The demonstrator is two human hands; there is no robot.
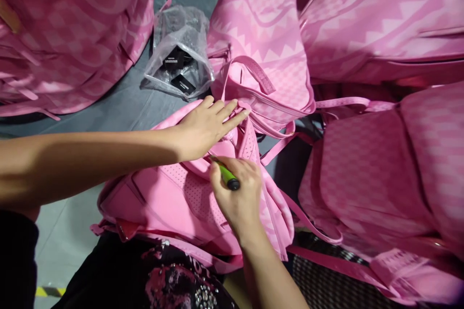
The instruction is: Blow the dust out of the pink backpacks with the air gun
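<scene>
A pink backpack point(174, 203) lies in front of me with its dotted padded back and straps facing up. My left hand point(208, 128) rests palm down across its upper part, fingers stretched out near the top straps. Just below it, my right hand point(239, 193) grips a slim green tool with a black end point(227, 176). The tool's tip points toward the backpack beside my left wrist, and I cannot make out its working end.
A clear plastic bag point(181, 58) holding black tags sits on the grey table point(116, 111) beyond my left hand. A smaller pink bag point(261, 34) touches the backpack's far side. More pink backpacks stand at the left point(72, 34) and right point(369, 164), with loose straps between them.
</scene>
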